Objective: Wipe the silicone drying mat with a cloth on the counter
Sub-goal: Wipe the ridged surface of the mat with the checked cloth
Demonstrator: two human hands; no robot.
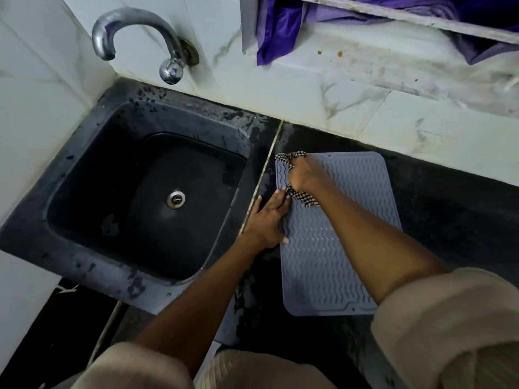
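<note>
We see a grey mat [323,248] lying flat on the dark counter [449,209], just right of the black sink [146,197]. Our right hand [303,176] has its grip closed around a bunched checkered cloth [292,157], pressed on the mat's far left corner; cloth ends stick out both sides of the fist. Our left hand [266,220] lies flat, fingers spread wide, holding nothing, pinning the mat's left edge. A tap [134,37] sticks out of the tiled wall above the sink.
</note>
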